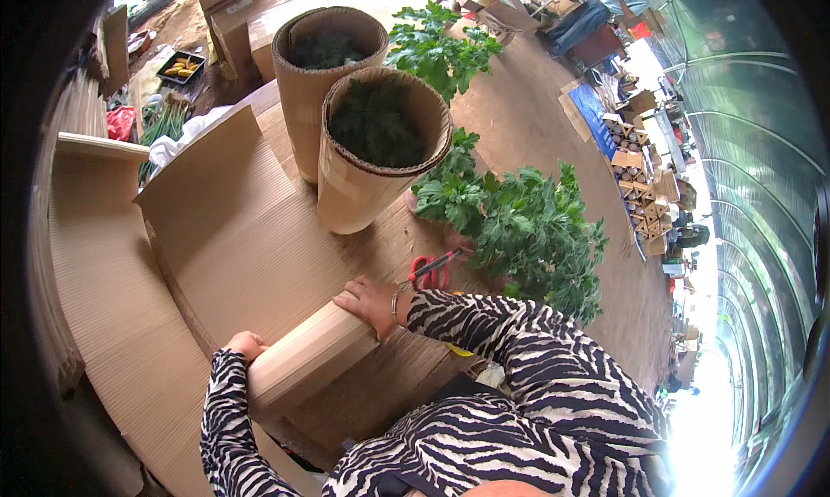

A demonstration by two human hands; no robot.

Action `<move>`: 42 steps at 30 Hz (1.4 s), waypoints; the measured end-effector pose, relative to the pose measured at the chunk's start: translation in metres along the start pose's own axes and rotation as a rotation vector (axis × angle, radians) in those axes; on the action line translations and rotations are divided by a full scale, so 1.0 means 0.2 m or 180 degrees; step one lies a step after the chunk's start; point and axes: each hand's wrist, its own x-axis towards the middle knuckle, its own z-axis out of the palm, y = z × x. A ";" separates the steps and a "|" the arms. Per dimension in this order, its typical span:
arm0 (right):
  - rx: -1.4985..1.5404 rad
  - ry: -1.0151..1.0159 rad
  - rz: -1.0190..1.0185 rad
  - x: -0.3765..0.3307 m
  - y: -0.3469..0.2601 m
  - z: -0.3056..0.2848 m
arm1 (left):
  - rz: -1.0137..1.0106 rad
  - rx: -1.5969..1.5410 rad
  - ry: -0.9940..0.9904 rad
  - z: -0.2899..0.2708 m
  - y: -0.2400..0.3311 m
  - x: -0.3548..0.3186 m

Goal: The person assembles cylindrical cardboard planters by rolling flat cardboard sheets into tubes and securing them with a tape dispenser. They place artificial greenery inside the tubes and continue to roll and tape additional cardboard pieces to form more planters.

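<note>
A sheet of corrugated cardboard (233,211) lies on the wooden table (380,246), its near end curled up into a partial roll. My left hand (246,346) is closed on the left end of that roll, its fingers partly hidden. At the right end, my right hand (370,307) has its fingers bent over the top of the cardboard. Scissors with red handles (430,274) lie just beyond my right wrist. Past the sheet stand two cardboard tubes, a nearer one (350,190) and a farther one (298,125), each with green leaves inside.
Leafy green plants (536,229) crowd the table's right side, with another plant (441,47) beside the tubes. More cardboard (95,281) is stacked at the left. A black tray with yellow items (181,67) sits far left. Boxes (644,185) stand across the dirt floor; a person (618,0) is far off.
</note>
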 end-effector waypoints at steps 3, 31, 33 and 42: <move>-0.0114 -0.0001 -0.0469 0.12 0.09 0.13 | -0.0033 -0.1055 -0.0277 -0.01 -0.03 -0.08; 0.5309 0.1377 0.1313 -0.23 0.07 0.52 | 0.1012 0.0113 0.0197 -0.15 0.98 -0.17; 0.5617 0.1294 0.1116 -0.31 0.04 0.51 | 0.1011 0.0105 0.0285 -0.08 0.98 -0.19; 0.5047 0.1440 0.1525 -0.74 -0.10 0.85 | 0.1085 0.0327 0.0711 0.49 1.22 -0.46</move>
